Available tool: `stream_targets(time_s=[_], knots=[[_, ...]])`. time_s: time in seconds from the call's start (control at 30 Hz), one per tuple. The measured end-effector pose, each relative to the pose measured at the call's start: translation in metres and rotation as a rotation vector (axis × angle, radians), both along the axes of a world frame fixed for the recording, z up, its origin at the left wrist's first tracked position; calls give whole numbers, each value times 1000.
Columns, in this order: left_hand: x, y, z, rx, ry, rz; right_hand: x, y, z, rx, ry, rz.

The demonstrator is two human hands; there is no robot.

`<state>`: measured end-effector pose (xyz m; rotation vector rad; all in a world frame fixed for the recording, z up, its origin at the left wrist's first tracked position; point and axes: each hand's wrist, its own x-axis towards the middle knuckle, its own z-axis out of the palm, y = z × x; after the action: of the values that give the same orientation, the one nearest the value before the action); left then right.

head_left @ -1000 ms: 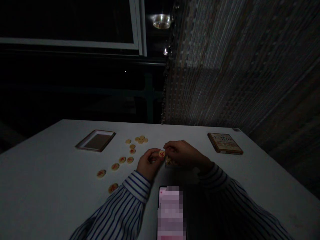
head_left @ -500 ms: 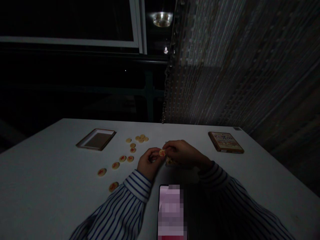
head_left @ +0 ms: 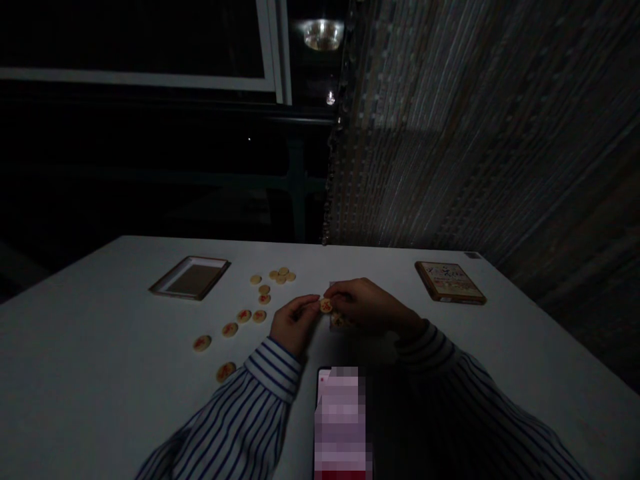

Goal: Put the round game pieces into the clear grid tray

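Observation:
A round Chinese chess piece (head_left: 326,305) with a red character is between my two hands, raised over the table. My right hand (head_left: 367,303) grips it with thumb and bent fingers. At its left edge, my left hand (head_left: 294,325) has its fingertips pinched against it. Below my right hand sits a small box of pieces (head_left: 340,321), mostly covered by the hand. To the left, several loose pieces (head_left: 244,316) with red characters lie on the white table (head_left: 125,373). Farther back is a cluster of plain-looking pieces (head_left: 283,275).
An open shallow box part (head_left: 190,278) lies at the back left. At the back right is a printed box (head_left: 450,282). A phone (head_left: 343,423) with a lit screen lies in front of me. A bead curtain (head_left: 400,167) hangs beyond the table.
My left hand has drawn slightly left, and its fingers now cover less of the piece. The right hand keeps its grip. The whole view has shifted slightly.

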<state>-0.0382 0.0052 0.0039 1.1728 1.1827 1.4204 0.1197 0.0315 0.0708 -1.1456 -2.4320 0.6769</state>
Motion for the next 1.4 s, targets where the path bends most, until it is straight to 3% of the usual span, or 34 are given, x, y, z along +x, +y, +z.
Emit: stream_targets(time_s=[0.27, 0.73, 0.97, 1.4], knots=[[2, 0, -2, -48, -70, -39, 0, 1, 0, 23, -63, 9], [0, -3, 0, 18, 81, -26, 1, -2, 4, 10, -92, 42], [2, -3, 1, -12, -36, -29, 1, -1, 2, 23, -100, 35], [6, -2, -3, -22, -68, 40, -1, 0, 0, 55, -97, -19]])
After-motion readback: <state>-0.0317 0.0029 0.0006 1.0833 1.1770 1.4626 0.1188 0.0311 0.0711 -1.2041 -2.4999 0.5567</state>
